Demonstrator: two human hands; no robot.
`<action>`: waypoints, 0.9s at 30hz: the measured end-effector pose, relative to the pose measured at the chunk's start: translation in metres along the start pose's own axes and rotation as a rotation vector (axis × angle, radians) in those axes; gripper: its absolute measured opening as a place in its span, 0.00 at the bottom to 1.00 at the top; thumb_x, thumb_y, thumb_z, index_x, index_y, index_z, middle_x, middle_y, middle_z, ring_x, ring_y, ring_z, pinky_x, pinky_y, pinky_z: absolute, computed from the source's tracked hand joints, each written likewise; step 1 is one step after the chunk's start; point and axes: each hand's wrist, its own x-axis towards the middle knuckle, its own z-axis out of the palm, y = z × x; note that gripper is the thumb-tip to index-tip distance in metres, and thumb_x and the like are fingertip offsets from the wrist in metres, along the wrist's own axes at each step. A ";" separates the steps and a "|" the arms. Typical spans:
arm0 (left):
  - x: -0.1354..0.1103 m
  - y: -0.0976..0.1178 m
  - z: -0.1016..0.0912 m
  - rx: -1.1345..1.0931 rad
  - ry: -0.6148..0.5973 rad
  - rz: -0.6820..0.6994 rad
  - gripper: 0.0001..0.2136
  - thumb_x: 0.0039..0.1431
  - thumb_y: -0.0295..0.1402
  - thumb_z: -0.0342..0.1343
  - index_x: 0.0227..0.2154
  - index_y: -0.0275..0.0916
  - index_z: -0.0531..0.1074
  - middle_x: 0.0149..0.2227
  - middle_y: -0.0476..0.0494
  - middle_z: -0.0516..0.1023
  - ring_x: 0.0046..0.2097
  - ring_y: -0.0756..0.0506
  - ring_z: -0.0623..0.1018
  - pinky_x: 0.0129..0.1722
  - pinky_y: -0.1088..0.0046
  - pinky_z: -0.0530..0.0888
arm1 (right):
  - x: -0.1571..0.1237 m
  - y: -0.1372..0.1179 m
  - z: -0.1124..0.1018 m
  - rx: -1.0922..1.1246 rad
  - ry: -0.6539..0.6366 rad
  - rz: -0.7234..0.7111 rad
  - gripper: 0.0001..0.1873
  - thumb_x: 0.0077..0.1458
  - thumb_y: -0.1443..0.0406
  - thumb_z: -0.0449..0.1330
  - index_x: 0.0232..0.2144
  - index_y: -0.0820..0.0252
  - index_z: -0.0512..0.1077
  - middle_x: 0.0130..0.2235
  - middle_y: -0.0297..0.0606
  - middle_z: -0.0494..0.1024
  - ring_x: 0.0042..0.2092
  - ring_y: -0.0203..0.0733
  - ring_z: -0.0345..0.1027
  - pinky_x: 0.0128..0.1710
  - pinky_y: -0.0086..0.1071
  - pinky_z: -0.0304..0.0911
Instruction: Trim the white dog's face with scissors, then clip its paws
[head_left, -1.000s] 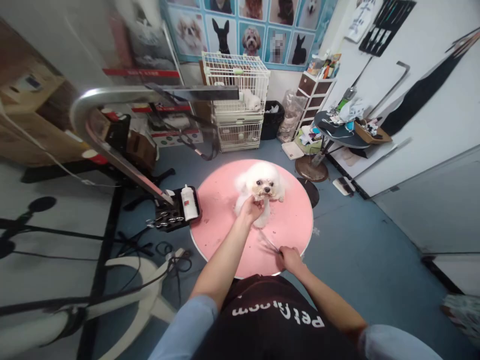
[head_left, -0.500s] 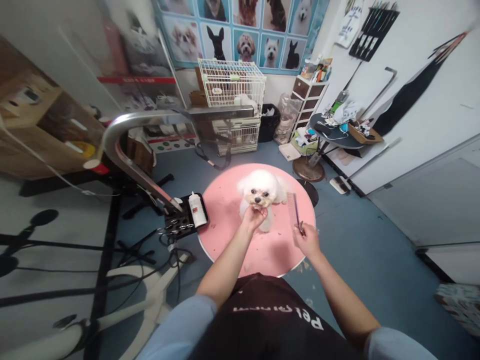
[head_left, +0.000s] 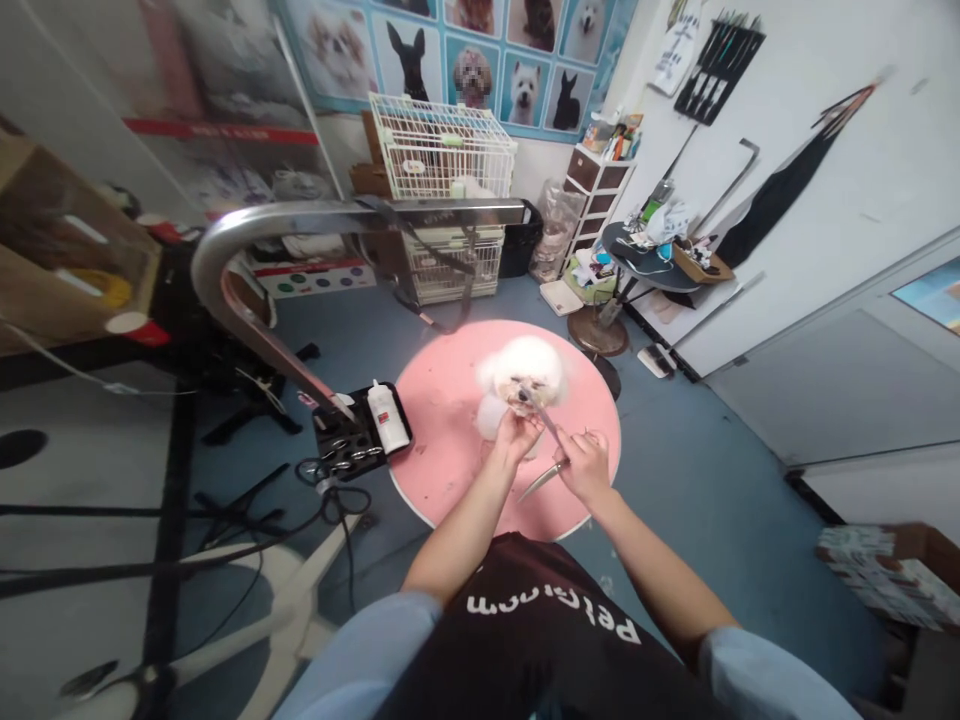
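holding comb by dog; btl in blk tray.

Fairly bright, even indoor light seems to fall from above, washing out the dog's crown to near-featureless white. The metal arm carries pale glare. A soft shadow dims the near part of the surface. Leftward, the box smears; the frame's edges stretch; one poster photo is pixelated.

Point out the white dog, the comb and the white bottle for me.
White dog [head_left: 529,358]: head view, on the fluffy top of its head.
Comb [head_left: 545,419]: head view, midway along its visible length.
White bottle [head_left: 390,428]: head view, on its body.
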 end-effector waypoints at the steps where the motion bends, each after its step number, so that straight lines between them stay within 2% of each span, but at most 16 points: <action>1: 0.000 0.000 0.000 0.013 0.004 -0.007 0.14 0.65 0.25 0.45 0.23 0.36 0.66 0.19 0.48 0.69 0.20 0.53 0.68 0.25 0.77 0.71 | -0.005 -0.003 0.007 0.028 0.008 0.042 0.23 0.57 0.69 0.51 0.53 0.62 0.74 0.31 0.42 0.77 0.38 0.46 0.69 0.53 0.44 0.51; 5: 0.002 -0.001 -0.001 0.075 0.025 -0.039 0.15 0.66 0.26 0.44 0.23 0.36 0.67 0.20 0.46 0.71 0.23 0.51 0.71 0.27 0.76 0.73 | -0.028 -0.015 0.026 0.127 0.087 0.293 0.25 0.57 0.69 0.49 0.57 0.65 0.67 0.33 0.42 0.78 0.38 0.48 0.69 0.51 0.45 0.54; 7: 0.004 -0.001 -0.001 0.100 0.032 -0.044 0.14 0.65 0.25 0.44 0.24 0.36 0.67 0.21 0.45 0.72 0.24 0.51 0.72 0.27 0.75 0.74 | -0.038 -0.024 0.032 0.159 0.070 0.292 0.24 0.58 0.68 0.48 0.55 0.65 0.68 0.32 0.41 0.78 0.37 0.48 0.69 0.52 0.45 0.55; 11: 0.006 -0.004 -0.001 0.138 0.029 -0.041 0.12 0.63 0.24 0.45 0.26 0.36 0.69 0.22 0.46 0.72 0.24 0.51 0.72 0.27 0.77 0.73 | -0.043 -0.045 0.042 0.192 0.028 0.192 0.24 0.58 0.68 0.49 0.54 0.63 0.70 0.32 0.42 0.79 0.37 0.46 0.71 0.53 0.44 0.54; 13: 0.006 -0.006 -0.001 0.162 0.026 -0.051 0.12 0.63 0.24 0.45 0.26 0.35 0.69 0.22 0.46 0.73 0.24 0.51 0.72 0.27 0.77 0.73 | -0.039 -0.052 0.045 0.204 0.053 0.211 0.24 0.57 0.69 0.49 0.55 0.63 0.70 0.33 0.42 0.80 0.38 0.46 0.71 0.53 0.43 0.54; 16: 0.007 -0.008 -0.001 0.201 0.024 -0.063 0.13 0.65 0.25 0.45 0.26 0.36 0.69 0.22 0.46 0.72 0.24 0.52 0.72 0.28 0.77 0.72 | -0.035 -0.051 0.048 0.271 0.123 0.322 0.25 0.54 0.69 0.50 0.54 0.63 0.70 0.32 0.39 0.79 0.37 0.45 0.71 0.51 0.42 0.55; 19: 0.011 -0.006 0.000 0.263 0.036 -0.078 0.14 0.67 0.27 0.43 0.26 0.36 0.68 0.22 0.46 0.72 0.25 0.51 0.74 0.30 0.77 0.73 | -0.041 -0.043 0.048 0.509 0.225 0.553 0.21 0.50 0.68 0.54 0.48 0.62 0.71 0.30 0.35 0.76 0.35 0.45 0.69 0.48 0.41 0.58; 22: 0.017 0.001 0.006 0.353 0.062 -0.086 0.13 0.67 0.27 0.43 0.28 0.36 0.69 0.22 0.46 0.74 0.25 0.51 0.75 0.28 0.77 0.73 | -0.053 -0.037 0.050 0.828 0.315 0.773 0.14 0.48 0.63 0.57 0.40 0.59 0.72 0.25 0.31 0.72 0.30 0.42 0.65 0.39 0.37 0.60; 24: 0.021 0.006 0.010 0.411 0.082 -0.076 0.11 0.66 0.26 0.45 0.29 0.36 0.69 0.21 0.47 0.73 0.23 0.52 0.73 0.25 0.78 0.70 | -0.057 -0.038 0.052 0.949 0.350 0.844 0.09 0.49 0.59 0.58 0.33 0.56 0.69 0.21 0.27 0.68 0.26 0.39 0.61 0.32 0.34 0.59; 27: 0.022 0.016 0.014 0.493 0.098 -0.059 0.08 0.64 0.25 0.47 0.31 0.35 0.70 0.21 0.48 0.73 0.20 0.53 0.71 0.22 0.80 0.67 | -0.050 -0.043 0.054 1.129 0.389 0.909 0.13 0.49 0.52 0.58 0.29 0.54 0.64 0.20 0.26 0.68 0.23 0.37 0.60 0.25 0.31 0.57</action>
